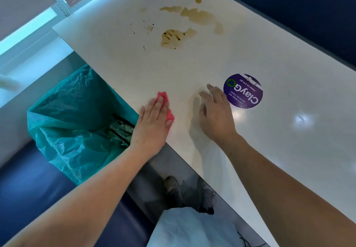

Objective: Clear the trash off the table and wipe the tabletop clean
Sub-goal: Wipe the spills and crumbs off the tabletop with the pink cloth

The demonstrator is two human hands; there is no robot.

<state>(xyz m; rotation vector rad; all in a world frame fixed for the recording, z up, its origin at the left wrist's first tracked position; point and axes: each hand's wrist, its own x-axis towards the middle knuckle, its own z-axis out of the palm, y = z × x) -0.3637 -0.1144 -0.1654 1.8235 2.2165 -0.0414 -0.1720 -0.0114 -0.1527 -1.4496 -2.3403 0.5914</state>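
My left hand (153, 120) lies flat on a pink cloth (163, 97), pressing it onto the white tabletop (279, 69) near the table's left edge. To its right, my right hand (216, 112) rests on the table with fingers spread and nothing in it. Brown liquid stains (200, 16) and a darker smeared patch (173, 37) with small dark specks lie farther up the table, apart from both hands. A bin lined with a teal bag (77, 115) stands beside the table edge, left of my left hand, with crumpled trash inside.
A round purple sticker (243, 91) is stuck to the tabletop just right of my right hand. A blue bench seat (34, 192) runs below the bin. My shoes (173, 189) show under the table edge.
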